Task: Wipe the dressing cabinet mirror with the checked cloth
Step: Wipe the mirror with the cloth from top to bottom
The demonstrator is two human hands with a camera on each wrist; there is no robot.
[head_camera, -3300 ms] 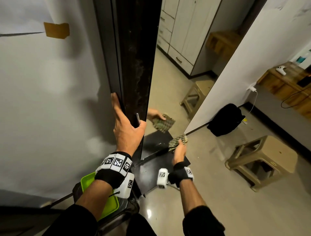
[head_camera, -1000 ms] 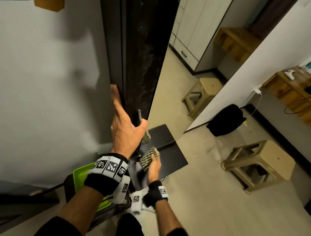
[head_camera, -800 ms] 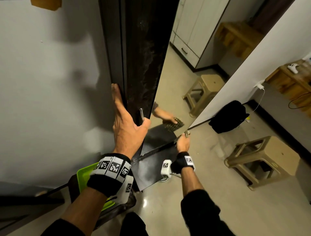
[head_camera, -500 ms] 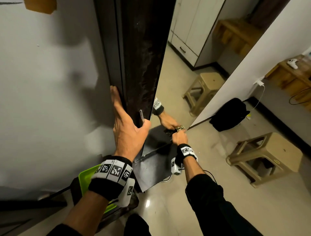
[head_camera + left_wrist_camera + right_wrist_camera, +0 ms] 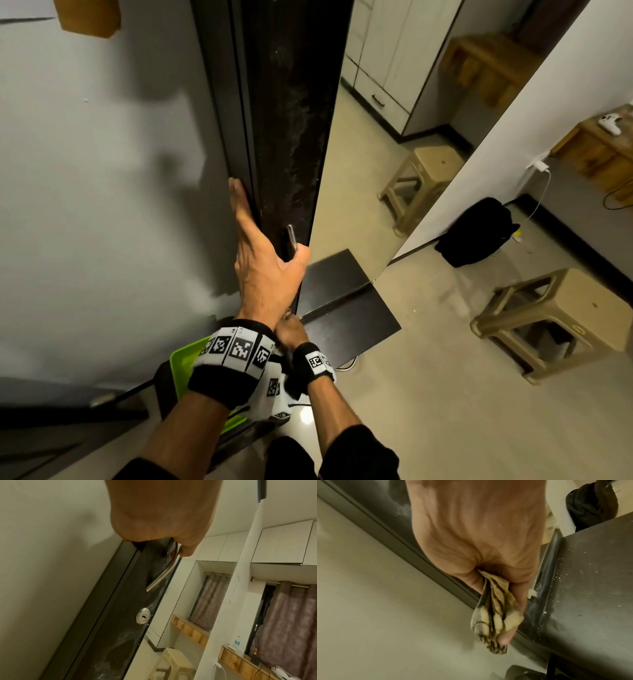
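the mirror (image 5: 363, 164) stands tall on the dark cabinet door (image 5: 291, 113), my left hand (image 5: 265, 270) clamped round the door's edge by the metal handle (image 5: 164, 572). low down, right hand (image 5: 476, 536) bunches the checked cloth (image 5: 494, 618) at the bottom corner; mid-wipe, i'd say, next sweep goes up across the glass.
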